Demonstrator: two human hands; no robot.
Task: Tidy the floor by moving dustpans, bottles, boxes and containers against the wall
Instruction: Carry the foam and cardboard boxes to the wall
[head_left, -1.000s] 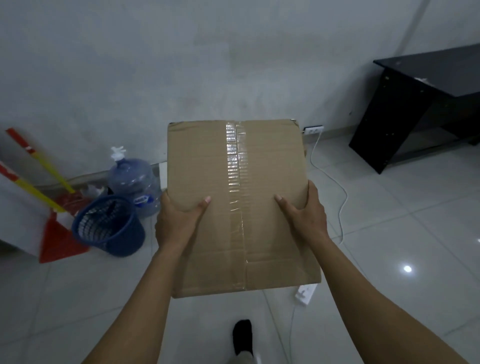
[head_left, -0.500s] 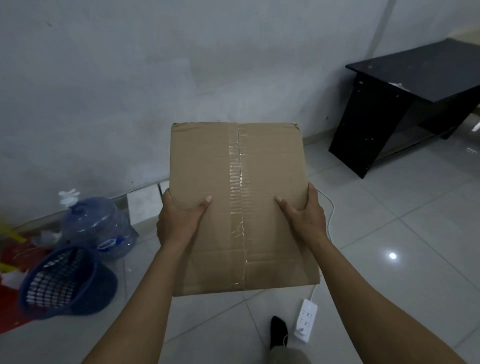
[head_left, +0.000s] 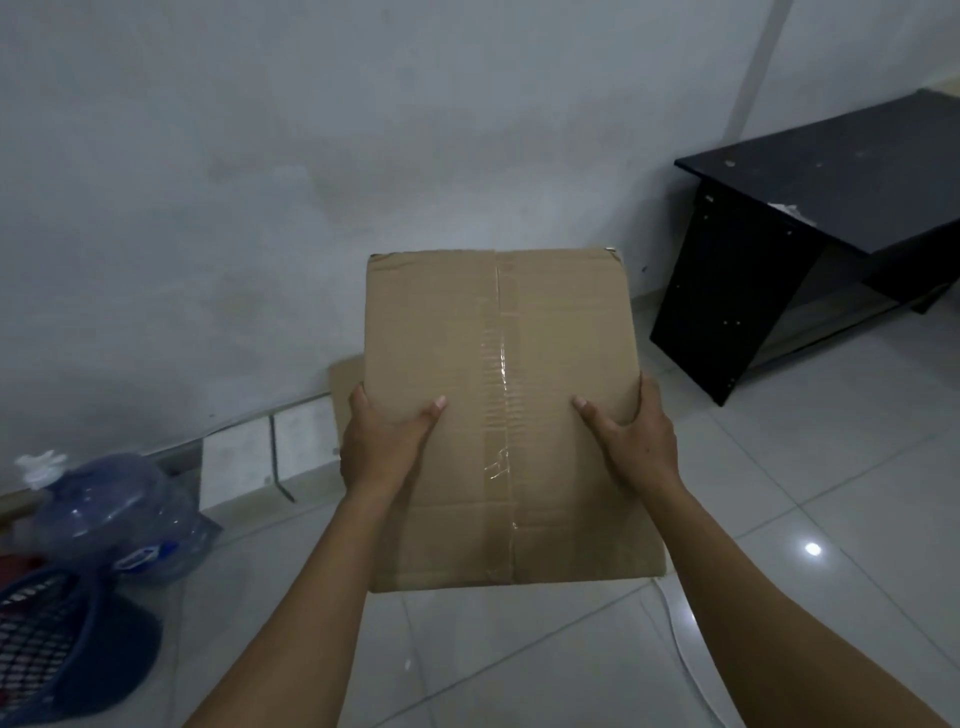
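A brown cardboard box (head_left: 498, 364), taped along its middle, is held up in front of me near the grey wall (head_left: 311, 182). My left hand (head_left: 382, 447) grips its left edge, thumb on top and fingers underneath. My right hand (head_left: 636, 441) grips the right edge the same way. Behind the box, a second piece of brown cardboard (head_left: 345, 384) leans at the foot of the wall. A large clear blue water bottle (head_left: 124, 514) lies at the lower left by the wall.
A dark blue mesh basket (head_left: 57, 639) stands at the bottom left beside the bottle. White tiles (head_left: 260, 452) lean on the wall. A black desk (head_left: 810, 228) fills the right corner. A white cable (head_left: 685, 649) runs over the tiled floor under my right arm.
The view has swung right and closer to the wall with the box still held in both hands. The bottle and basket have slid to the left edge; the power strip has left the view.
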